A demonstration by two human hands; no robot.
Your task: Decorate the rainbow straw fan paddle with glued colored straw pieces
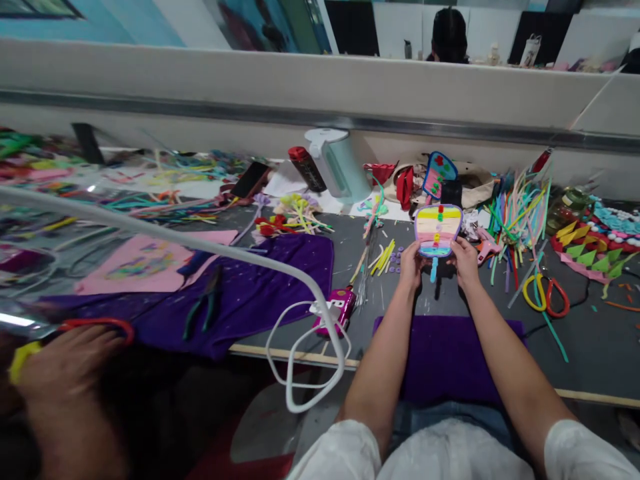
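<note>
Both my hands hold up a small fan-shaped craft piece [438, 230] with a purple rim and pastel stripes of yellow, pink and blue, dotted with coloured buttons down the middle. My left hand [411, 262] pinches its lower left edge. My right hand [465, 260] pinches its lower right edge. A short blue handle sticks down between the two hands. The piece is raised just above the grey table [590, 347].
A purple cloth [445, 353] lies at the table's front edge under my arms. A pink glue gun [336, 310] with a white cable, pliers [205, 307], yellow and orange scissors [545, 297], coloured strips [515, 207] and a white jug [340, 163] surround it. Another person's hand [65, 373] is at lower left.
</note>
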